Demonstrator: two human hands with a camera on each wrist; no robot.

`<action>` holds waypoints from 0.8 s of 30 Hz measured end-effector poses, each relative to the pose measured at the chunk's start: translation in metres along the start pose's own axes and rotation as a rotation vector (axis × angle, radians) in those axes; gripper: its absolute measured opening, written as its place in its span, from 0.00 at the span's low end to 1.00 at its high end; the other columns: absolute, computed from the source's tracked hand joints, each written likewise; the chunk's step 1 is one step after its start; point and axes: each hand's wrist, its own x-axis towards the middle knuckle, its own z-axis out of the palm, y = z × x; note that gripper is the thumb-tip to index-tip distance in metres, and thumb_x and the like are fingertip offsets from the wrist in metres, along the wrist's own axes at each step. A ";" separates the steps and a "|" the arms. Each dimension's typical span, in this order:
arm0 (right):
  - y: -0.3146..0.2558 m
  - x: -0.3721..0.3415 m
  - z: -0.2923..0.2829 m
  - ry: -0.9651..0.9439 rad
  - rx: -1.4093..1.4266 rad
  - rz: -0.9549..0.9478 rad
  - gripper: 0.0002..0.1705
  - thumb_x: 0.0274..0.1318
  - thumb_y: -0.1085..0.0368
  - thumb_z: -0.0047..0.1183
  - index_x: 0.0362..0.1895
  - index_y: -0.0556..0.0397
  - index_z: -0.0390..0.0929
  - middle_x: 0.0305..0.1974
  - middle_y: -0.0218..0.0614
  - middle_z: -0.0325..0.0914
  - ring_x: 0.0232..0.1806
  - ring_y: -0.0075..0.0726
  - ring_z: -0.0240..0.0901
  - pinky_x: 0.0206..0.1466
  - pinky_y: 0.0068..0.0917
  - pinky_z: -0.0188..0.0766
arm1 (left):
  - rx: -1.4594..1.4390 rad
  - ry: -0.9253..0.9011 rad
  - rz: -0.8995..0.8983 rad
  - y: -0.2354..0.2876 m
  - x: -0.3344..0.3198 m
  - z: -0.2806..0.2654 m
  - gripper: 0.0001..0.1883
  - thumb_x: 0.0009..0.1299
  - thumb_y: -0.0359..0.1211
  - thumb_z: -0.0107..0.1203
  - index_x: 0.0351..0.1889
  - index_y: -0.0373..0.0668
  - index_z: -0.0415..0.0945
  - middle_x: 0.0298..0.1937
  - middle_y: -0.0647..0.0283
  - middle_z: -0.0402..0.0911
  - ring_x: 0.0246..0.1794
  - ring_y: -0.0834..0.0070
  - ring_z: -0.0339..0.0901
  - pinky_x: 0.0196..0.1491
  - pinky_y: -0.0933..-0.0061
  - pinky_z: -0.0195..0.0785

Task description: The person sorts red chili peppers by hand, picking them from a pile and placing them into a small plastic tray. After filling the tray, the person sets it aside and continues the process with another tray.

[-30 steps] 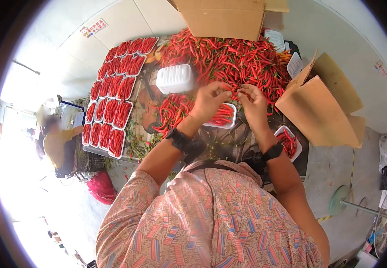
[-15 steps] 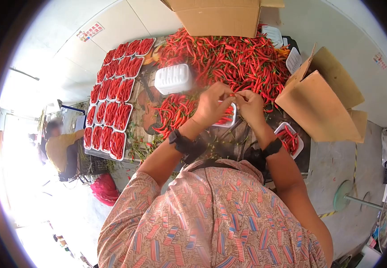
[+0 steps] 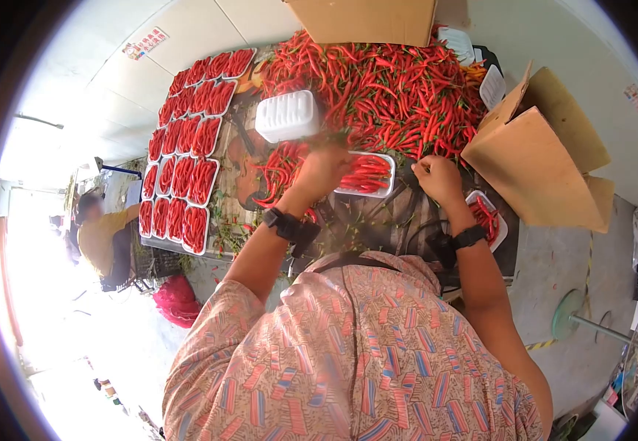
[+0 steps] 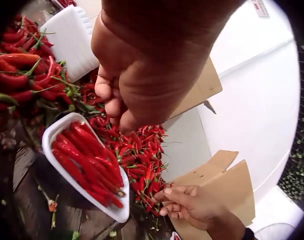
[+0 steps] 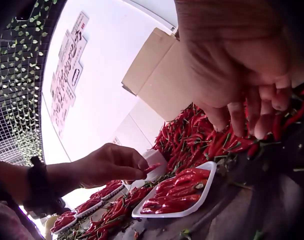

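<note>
My left hand is over the left end of a white tray of red chilies. In the right wrist view, this left hand pinches a red chili between thumb and fingertips. My right hand hovers right of the tray, beside the big chili pile. In the left wrist view, the right hand has its fingers loosely bent, and no chili shows in it. The chilies in the tray lie lengthwise side by side.
Several filled trays stand in rows at the left. A stack of white trays sits behind the left hand. One cardboard box leans at the right; another box is at the back. A tray of chilies lies beside my right forearm.
Both hands met over the tray half a second ago, fingertips together. They have parted: the left moved left, the right moved right, uncovering the filled tray.
</note>
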 end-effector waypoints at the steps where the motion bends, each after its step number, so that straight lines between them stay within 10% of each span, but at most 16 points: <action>1: 0.000 0.000 0.003 0.010 0.013 -0.020 0.14 0.50 0.54 0.56 0.30 0.52 0.82 0.29 0.45 0.80 0.35 0.53 0.77 0.39 0.43 0.71 | 0.021 -0.003 0.025 -0.002 -0.002 0.002 0.07 0.62 0.34 0.56 0.33 0.42 0.79 0.33 0.51 0.78 0.37 0.53 0.76 0.40 0.57 0.69; 24: 0.009 0.003 0.013 0.078 0.016 -0.048 0.12 0.49 0.59 0.59 0.33 0.55 0.83 0.28 0.46 0.81 0.33 0.50 0.79 0.38 0.38 0.73 | 0.152 0.039 0.087 -0.022 -0.002 0.027 0.04 0.60 0.30 0.56 0.32 0.43 0.79 0.32 0.54 0.75 0.34 0.53 0.77 0.37 0.57 0.70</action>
